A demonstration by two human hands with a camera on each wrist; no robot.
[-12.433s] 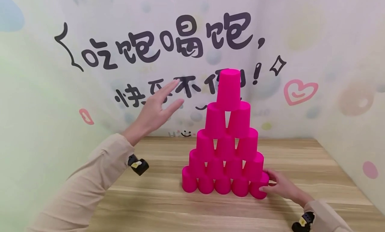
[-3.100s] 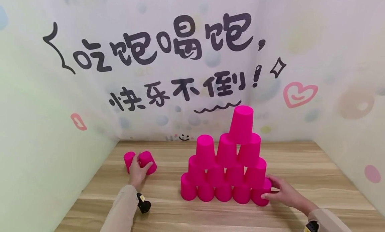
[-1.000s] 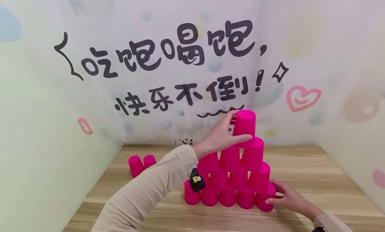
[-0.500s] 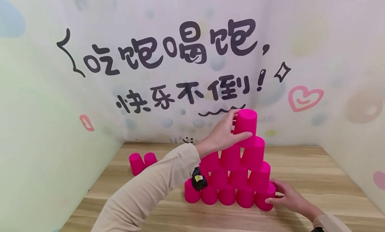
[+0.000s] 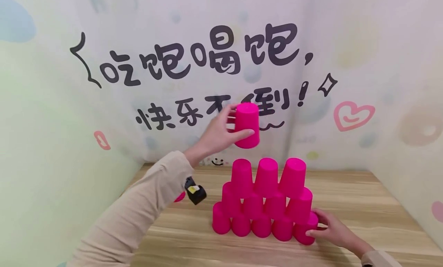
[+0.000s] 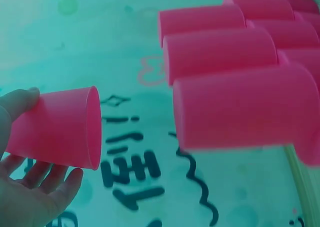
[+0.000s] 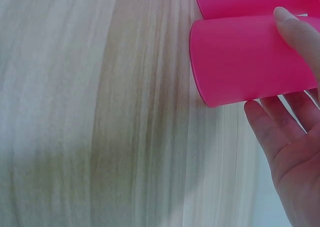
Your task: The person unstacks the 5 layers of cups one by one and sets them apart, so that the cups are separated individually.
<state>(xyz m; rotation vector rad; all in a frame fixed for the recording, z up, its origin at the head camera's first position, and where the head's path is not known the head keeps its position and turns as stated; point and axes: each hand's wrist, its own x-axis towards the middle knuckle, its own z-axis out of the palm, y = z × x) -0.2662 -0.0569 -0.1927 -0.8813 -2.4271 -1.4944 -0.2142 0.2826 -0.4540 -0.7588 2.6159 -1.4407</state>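
Left hand (image 5: 216,134) fingers grip pink cup (image 5: 246,125) mid-frame, above cup pyramid (image 5: 264,201); right hand (image 5: 330,230) fingers clasp bottom-right cup (image 5: 304,230) on desk (image 5: 363,205).

A playful booth: cartoon-lettered pastel backdrop (image 5: 194,63) walls in a wooden tabletop (image 5: 346,198).
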